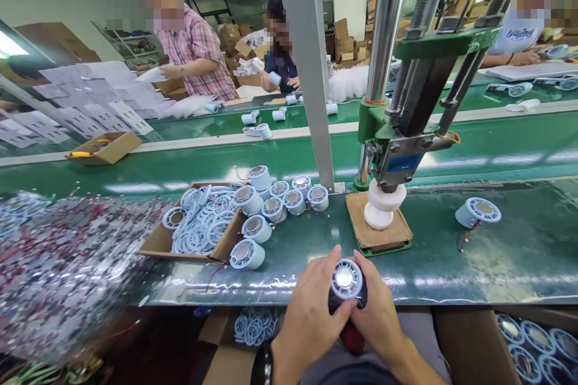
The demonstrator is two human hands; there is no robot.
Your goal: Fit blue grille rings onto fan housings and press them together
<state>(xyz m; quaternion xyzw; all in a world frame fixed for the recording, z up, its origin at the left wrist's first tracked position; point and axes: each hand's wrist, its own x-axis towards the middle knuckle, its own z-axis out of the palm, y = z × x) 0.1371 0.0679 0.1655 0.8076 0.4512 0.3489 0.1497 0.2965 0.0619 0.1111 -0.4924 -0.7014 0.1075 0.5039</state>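
Observation:
Both my hands meet at the front edge of the green bench. My left hand (309, 307) and my right hand (377, 310) together grip a round light-blue part (346, 278) with a shiny metal disc in its face, seated on a dark body with a red piece below it. Just beyond stands a green hand press (409, 102) with a white cylinder (382, 204) on a wooden block (378, 230). Several similar light-blue round parts (271, 207) with thin red wires lie to the left of my hands.
A cardboard tray (158, 242) of light-blue rings sits at left, beside a blurred heap of wired parts (58, 264). One loose part (478, 212) lies at right. Boxes of parts (535, 349) stand under the bench. Other people work across the green conveyor (497, 150).

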